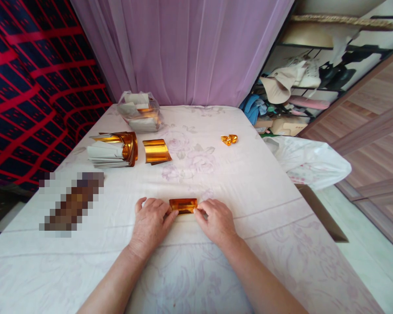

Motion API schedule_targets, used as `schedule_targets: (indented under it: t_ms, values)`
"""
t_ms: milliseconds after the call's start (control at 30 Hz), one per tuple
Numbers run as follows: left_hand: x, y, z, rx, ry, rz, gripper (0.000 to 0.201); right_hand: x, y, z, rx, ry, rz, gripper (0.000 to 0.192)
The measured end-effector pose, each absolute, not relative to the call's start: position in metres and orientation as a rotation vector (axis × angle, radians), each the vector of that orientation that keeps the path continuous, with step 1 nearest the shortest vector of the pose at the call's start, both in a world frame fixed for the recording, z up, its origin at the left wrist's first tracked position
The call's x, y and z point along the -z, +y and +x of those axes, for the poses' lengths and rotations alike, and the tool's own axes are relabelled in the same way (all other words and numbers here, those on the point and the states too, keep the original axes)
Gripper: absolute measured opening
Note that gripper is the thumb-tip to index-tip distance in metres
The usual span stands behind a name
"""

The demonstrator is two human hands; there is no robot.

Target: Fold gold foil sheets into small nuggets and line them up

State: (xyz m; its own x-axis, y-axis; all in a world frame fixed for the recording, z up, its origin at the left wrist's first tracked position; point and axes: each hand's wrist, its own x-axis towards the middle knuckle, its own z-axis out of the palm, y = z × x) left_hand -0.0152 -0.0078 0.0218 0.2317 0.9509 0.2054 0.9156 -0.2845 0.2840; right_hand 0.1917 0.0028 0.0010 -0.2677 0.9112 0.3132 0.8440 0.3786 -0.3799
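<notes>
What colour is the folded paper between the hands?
Shiny gold-orange folded paper, clearest in the head view.
</notes>
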Motion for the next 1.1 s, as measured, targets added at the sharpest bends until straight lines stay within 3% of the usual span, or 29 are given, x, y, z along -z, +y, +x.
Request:
schedule_targets:
  t_ms: [867, 1100]
  values:
    - [-0.0244, -0.0079, -0.0134, -0.452, 1.832, 2.362, 0.028, -0.0012, 0.0012, 0.1884, -0.108, -2.160, -1.561, 0.016]
    - [-0.0179, -0.0086, -0.0134, -0.577, 1.865, 2.397, 0.018, -0.0021, 0.0012, 0.1879, -0.119, -2.161, -1.574, 0.016]
